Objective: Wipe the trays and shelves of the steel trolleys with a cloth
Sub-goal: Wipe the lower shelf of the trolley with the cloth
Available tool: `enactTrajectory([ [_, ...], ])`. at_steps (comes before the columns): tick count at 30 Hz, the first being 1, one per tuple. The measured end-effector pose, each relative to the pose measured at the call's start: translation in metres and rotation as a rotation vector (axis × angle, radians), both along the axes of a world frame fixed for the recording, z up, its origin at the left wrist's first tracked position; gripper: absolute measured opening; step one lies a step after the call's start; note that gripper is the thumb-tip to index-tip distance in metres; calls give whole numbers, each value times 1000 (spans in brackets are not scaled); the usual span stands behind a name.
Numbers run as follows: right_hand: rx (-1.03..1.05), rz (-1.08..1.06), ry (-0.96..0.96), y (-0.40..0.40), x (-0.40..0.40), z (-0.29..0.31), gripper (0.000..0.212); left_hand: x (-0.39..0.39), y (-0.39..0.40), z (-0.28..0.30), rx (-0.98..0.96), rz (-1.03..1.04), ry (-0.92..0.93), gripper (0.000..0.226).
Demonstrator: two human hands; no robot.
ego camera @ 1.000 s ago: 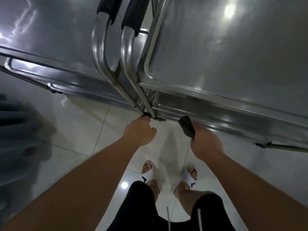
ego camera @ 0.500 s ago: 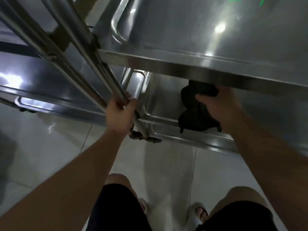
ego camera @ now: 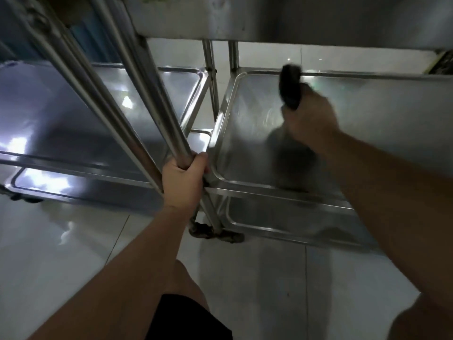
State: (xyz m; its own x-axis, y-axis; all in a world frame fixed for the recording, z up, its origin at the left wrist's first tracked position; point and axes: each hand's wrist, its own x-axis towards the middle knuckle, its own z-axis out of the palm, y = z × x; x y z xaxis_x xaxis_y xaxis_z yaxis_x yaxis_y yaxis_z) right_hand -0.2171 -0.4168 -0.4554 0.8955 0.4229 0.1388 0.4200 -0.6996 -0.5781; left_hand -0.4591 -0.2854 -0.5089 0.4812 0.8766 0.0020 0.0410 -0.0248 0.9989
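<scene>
Head view: left hand grips a post beside the shelf, while the blurred right hand above it clutches a cloth, fingers hidden.

left hand: fingers curled round an upright steel tube, forearm stretched forward | right hand: blurred, fist closed on a dark cloth, arm extended forward | bare knees seen below
</scene>
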Motion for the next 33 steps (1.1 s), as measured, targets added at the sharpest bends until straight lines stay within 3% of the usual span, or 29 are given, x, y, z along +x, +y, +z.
enactTrajectory([
  [2, -229, 188, 47, 4, -20, -27, 49, 2, 1, -2, 2, -5, 17, 34],
  [4, -420, 343, 44, 5, -44, -48, 70, 2, 4, -4, 18, -1, 40, 38],
  [7, -370, 438, 60, -6, -65, -60, 81, 3, 5, -9, 45, 25, 51, 37],
  [12, -372, 415, -210, -28, -37, -65, 60, 9, 4, -17, 58, 105, 4, 35],
  [14, -360, 299, -180, -21, -8, -70, 61, 11, 4, -19, 73, 117, -32, 37],
  [19, -403, 104, 19, 27, 71, -75, 89, 12, 4, -23, 102, 124, -86, 37],
  [22, -390, 92, 91, 67, 90, -73, 84, 13, 3, -24, 98, 146, -102, 36],
  [28, -370, 414, -48, 125, 43, -68, 75, 13, 4, -22, 119, 143, -108, 34],
  [33, -320, 691, -131, 72, -35, -70, 79, 11, 3, -21, 150, 149, -78, 35],
])
